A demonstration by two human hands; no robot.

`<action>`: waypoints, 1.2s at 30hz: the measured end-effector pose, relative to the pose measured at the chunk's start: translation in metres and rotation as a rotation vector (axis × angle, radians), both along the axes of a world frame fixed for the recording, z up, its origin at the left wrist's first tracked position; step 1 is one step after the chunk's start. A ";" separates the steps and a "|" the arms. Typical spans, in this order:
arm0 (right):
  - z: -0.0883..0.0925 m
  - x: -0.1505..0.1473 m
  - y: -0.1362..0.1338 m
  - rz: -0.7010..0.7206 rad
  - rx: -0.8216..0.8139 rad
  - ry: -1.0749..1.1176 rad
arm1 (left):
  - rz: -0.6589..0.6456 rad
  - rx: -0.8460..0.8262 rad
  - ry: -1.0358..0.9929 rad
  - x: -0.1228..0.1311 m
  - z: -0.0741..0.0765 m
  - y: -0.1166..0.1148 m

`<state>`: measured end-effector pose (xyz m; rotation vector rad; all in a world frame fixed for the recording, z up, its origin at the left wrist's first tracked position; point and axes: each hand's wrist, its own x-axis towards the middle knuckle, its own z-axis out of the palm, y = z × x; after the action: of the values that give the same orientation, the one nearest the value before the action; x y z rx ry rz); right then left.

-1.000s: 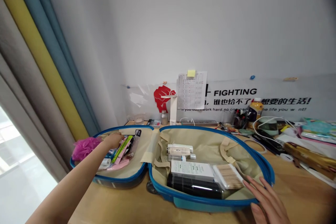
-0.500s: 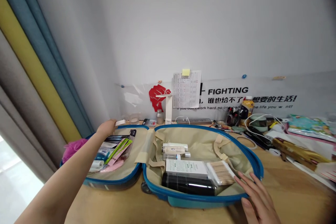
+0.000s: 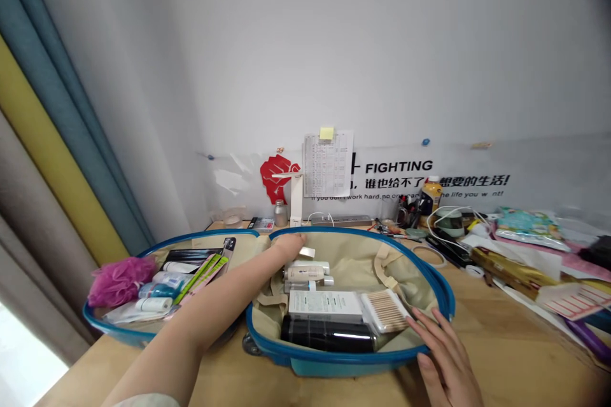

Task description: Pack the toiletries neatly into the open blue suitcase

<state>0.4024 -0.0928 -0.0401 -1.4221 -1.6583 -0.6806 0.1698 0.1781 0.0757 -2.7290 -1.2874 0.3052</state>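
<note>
The open blue-rimmed suitcase (image 3: 315,367) lies on the wooden surface (image 3: 515,343), with its two halves side by side. Clock positions below are taken from the centre of the right half, with 12 o'clock toward the wall.

The left hand (image 3: 290,244) is at 11 o'clock, reaching across from the left half. Its fingers are closed around a small pale flat item (image 3: 307,252), which projects from the fingertips above the small bottles (image 3: 305,273).

The right hand (image 3: 446,362) is at 4 o'clock, open with fingers spread. It holds nothing and lies over the rim, just beside the cotton swab pack (image 3: 384,310).

A white box (image 3: 325,305) is at 6 o'clock, with a black bottle (image 3: 324,334) nearer the rim. The left half, at 9 o'clock, contains a pink bath pouf (image 3: 121,281), white tubes (image 3: 155,304), and a green-striped packet (image 3: 200,278).
</note>
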 end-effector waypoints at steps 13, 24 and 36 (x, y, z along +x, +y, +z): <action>-0.002 0.000 0.001 0.008 0.001 0.003 | -0.030 -0.110 -0.071 -0.019 0.008 0.001; -0.001 0.003 0.001 0.039 0.008 -0.033 | 0.336 0.036 -0.274 -0.205 0.078 0.012; 0.002 0.002 0.006 0.076 0.031 -0.047 | 0.632 -0.100 -0.008 -0.330 0.011 -0.037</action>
<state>0.4047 -0.0868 -0.0383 -1.3235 -1.7217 -0.6992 -0.1597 0.1410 0.0871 -2.3126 -2.1613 0.4131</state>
